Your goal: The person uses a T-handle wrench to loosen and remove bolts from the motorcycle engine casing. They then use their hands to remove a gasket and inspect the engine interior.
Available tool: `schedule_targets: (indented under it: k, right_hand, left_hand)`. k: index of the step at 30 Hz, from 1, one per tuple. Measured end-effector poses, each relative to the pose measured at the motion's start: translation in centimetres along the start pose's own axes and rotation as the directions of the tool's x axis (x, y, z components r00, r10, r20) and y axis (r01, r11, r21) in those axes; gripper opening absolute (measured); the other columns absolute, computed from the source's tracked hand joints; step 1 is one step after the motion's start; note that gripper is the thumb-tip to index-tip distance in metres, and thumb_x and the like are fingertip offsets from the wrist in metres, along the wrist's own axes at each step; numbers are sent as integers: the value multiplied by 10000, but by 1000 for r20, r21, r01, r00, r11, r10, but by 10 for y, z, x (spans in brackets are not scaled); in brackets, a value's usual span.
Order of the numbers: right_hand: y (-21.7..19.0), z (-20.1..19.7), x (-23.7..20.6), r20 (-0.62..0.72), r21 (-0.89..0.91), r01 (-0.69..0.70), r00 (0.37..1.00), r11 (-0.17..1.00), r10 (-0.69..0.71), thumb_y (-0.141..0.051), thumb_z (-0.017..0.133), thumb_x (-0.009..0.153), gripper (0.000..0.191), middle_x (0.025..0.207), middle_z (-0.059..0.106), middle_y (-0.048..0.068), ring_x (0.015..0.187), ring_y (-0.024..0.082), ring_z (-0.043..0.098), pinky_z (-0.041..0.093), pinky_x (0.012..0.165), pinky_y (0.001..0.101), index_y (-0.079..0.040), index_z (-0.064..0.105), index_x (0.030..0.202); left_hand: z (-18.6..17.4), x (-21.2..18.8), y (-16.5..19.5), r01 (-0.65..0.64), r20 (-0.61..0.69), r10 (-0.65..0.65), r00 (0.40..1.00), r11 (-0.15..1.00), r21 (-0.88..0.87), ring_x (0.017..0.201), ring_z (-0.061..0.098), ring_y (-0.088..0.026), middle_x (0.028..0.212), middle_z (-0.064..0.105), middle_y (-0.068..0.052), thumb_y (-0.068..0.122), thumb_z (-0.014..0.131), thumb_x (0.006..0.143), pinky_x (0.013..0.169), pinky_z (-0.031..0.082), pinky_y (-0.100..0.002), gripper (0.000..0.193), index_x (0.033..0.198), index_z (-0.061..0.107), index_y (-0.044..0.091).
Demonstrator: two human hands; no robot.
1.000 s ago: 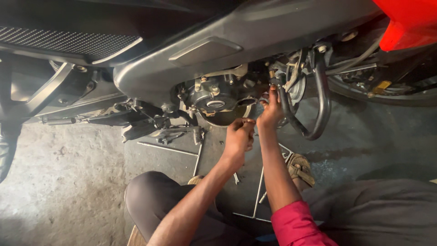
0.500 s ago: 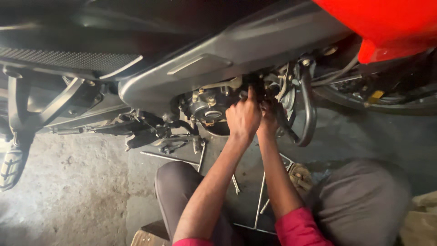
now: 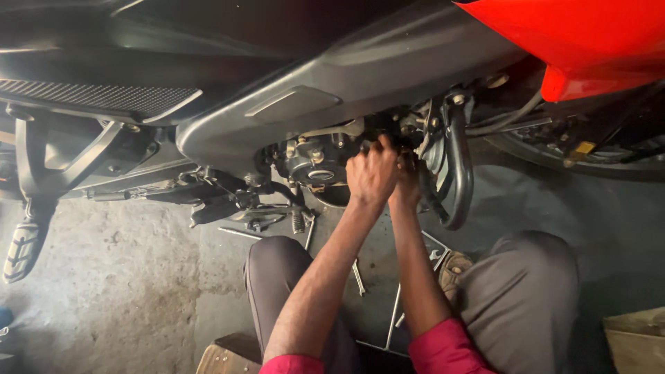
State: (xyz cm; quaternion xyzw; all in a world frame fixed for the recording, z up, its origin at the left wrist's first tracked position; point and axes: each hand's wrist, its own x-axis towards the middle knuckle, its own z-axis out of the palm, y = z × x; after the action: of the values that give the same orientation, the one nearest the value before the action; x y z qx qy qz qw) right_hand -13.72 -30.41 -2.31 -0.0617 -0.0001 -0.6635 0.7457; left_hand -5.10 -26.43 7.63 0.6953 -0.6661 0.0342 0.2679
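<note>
Under the motorcycle's grey fairing (image 3: 332,90), the left hand (image 3: 372,174) is curling closed against the engine (image 3: 315,158), while the right hand (image 3: 407,187), grip hidden, is reaching in just beside it.

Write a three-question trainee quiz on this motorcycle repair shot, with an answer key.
1. True or false: both hands are pressed against the engine, under the grey side panel.
2. Which is nearer the camera, the left hand or the right hand?
3. Multiple choice: the curved black pipe sits (a) left of the hands, (b) right of the hands, (c) on the floor by the footpeg.

Key
1. True; both reach in beside the round engine cover.
2. The left hand; it partly covers the right.
3. b.
</note>
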Motion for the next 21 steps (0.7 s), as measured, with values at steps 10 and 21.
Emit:
schedule_targets:
  k: [10, 21]
  right_hand:
    - [0, -8, 0, 46, 0, -54, 998, 999, 54, -380, 427, 1022, 581, 1458, 506, 99, 1365, 217, 454, 350, 1190, 360, -43, 436, 1495]
    - [0, 7, -7, -52, -123, -4, 999, 992, -3, -608, 481, 959, 755, 1357, 576, 173, 1266, 273, 555, 413, 1119, 399, -2, 495, 1409]
  left_hand:
    - [-1, -3, 1, -66, -51, 70, 996, 995, 74, 669, 745, -311, 847, 743, -131, 136, 671, 785, 541, 586, -424, 408, 1167, 633, -2]
    - [-4, 0, -1, -28, -20, 29, 999, 998, 49, 651, 745, -327, 810, 737, -153, 126, 670, 800, 534, 589, -423, 209, 980, 624, 30]
